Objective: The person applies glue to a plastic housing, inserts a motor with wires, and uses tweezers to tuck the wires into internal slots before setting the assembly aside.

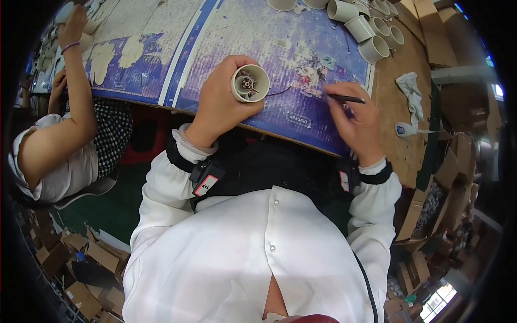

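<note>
My left hand [221,102] is wrapped round a cream-coloured plastic cylinder housing [262,81] above the table, its open end facing up. Inside sits a small motor [246,84] with coils and thin leads around it. A dark wire [280,92] sticks out to the right of the housing. To the right, apart from the housing, my right hand [355,116] grips a slim black tool [347,99] between thumb and fingers. It looks like tweezers, though its tip is hard to make out.
The cardboard-covered worktable [215,54] has a worn blue and white surface. Several similar cream housings [360,28] lie in a heap at the back right. A white cloth [411,97] and a small white bottle [405,129] are at the right. A co-worker's arm [81,102] reaches over the table at left.
</note>
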The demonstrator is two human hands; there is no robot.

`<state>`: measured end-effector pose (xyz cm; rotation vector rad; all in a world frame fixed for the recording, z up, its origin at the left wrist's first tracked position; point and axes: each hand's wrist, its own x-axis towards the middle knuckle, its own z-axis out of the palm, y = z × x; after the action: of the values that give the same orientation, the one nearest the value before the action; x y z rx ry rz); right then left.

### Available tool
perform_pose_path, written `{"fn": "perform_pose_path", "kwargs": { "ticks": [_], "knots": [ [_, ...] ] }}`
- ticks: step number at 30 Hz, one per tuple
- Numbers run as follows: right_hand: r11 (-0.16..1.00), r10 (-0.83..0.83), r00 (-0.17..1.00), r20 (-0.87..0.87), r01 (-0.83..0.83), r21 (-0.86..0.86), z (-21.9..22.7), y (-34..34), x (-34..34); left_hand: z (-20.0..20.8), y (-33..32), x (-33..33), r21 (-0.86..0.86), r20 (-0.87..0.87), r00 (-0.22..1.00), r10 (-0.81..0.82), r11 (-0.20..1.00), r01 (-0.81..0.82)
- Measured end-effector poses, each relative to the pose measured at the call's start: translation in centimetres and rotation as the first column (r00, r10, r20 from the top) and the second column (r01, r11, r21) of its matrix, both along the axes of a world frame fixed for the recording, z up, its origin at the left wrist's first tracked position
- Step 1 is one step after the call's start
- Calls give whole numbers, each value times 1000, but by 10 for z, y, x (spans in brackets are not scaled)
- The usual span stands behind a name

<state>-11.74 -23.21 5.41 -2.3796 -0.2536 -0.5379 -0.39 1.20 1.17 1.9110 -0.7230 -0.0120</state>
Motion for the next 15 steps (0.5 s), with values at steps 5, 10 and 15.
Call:
{"fn": "perform_pose_path", "kwargs": {
  "ticks": [5, 10, 15],
  "knots": [
    [988, -37, 994, -101, 52, 146, -6, 19, 2, 0, 0, -6, -43, -69, 998, 9, 999, -12],
    [902, -38, 998, -58, 59, 428, 5, 47, 26, -1, -1, -3, -96, -97, 995, 13, 995, -22],
    [890, 7, 997, -71, 26, 456, -1, 65, 52, 4, -3, 7, -63, -130, 992, -6, 998, -2]
  ]
}}
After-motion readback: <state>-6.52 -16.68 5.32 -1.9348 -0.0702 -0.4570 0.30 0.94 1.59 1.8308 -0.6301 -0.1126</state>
